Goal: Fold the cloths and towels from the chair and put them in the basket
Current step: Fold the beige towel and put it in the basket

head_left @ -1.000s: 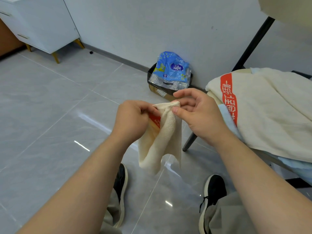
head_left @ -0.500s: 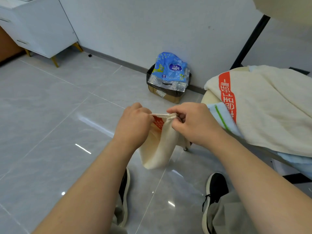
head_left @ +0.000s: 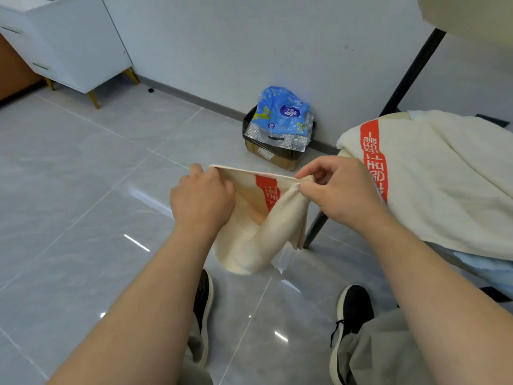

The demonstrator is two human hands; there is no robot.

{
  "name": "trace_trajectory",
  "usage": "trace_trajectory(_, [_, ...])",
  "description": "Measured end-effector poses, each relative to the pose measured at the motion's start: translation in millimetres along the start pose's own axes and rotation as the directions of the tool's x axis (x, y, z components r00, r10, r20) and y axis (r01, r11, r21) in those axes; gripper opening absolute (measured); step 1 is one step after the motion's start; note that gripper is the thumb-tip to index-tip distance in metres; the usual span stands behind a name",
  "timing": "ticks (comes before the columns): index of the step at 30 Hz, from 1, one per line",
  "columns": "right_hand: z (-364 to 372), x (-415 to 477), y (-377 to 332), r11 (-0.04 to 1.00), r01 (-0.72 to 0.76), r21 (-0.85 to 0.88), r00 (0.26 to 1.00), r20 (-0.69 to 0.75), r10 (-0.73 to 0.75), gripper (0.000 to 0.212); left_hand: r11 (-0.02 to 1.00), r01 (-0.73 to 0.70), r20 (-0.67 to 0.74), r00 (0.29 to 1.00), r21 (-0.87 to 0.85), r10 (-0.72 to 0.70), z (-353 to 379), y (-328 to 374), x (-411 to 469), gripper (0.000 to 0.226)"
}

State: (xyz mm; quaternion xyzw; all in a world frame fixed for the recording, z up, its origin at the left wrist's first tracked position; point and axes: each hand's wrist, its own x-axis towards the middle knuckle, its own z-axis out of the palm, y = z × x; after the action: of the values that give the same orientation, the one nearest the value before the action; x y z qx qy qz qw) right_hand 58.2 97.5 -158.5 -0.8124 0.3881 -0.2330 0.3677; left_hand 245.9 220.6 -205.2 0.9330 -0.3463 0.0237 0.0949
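Note:
A small cream towel (head_left: 258, 232) with a red printed band hangs in the air in front of me, above the floor. My left hand (head_left: 202, 201) grips its top edge at the left corner. My right hand (head_left: 336, 190) pinches the top edge at the right corner, and the edge is stretched level between them. The rest of the towel sags in a loop below. On the chair (head_left: 313, 232) to the right lies a larger cream towel (head_left: 444, 184) with the same red band, over a light blue cloth (head_left: 488, 268). No basket is in view.
A cardboard box (head_left: 274, 157) with a blue plastic bag (head_left: 283, 112) in it stands against the wall beyond my hands. A white cabinet (head_left: 69, 43) on gold legs is at the far left. Glossy grey floor tiles (head_left: 83, 190) lie below, with my two black shoes.
My hands have moved apart, drawing the towel's top edge out wide between them. A second ago they were close together with the towel bunched.

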Motion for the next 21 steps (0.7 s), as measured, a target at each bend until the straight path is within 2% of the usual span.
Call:
trace_trajectory(3, [-7.2,0.7,4.5,0.998,-0.062,0.024,0.997,-0.036,0.063,0.016,0.986,0.157,0.071,0.986,-0.063,-0.153,-0.6,-15.6,5.9,0.048])
trace_trajectory(5, [-9.7,1.3,8.9,0.995,-0.099,0.023,0.995,-0.03,0.1,0.016,0.974,0.214,0.082,0.975,-0.078,-0.207,-0.2,-27.4,10.1,0.044])
trace_trajectory(8, [-8.7,1.7,14.9,0.992,-0.123,-0.004,0.992,-0.01,0.123,0.015,0.969,0.229,0.088,0.971,-0.096,-0.221,0.2,-37.4,11.5,0.018])
trace_trajectory(11, [-4.6,2.4,20.6,0.991,-0.1,-0.084,0.995,-0.015,0.099,0.013,0.975,0.198,0.088,0.978,-0.104,-0.189,-0.6,-42.8,11.8,0.027])
trace_trajectory(14, [-4.2,4.0,25.1,0.982,-0.085,-0.17,0.996,0.007,0.088,0.012,0.979,0.202,0.098,0.975,-0.023,-0.199,-2.0,-51.9,17.7,0.04])
trace_trajectory(18, [-4.9,7.4,33.9,0.976,-0.117,-0.186,0.993,0.01,0.121,0.012,0.968,0.251,0.085,0.964,0.023,-0.252,-6.7,-64.2,24.4,0.031])
trace_trajectory(21, [-3.8,9.4,37.8,0.973,-0.155,-0.173,0.987,0.002,0.158,0.01,0.955,0.289,0.062,0.956,-0.07,-0.285,-6.9,-69.4,25.4,0.026])
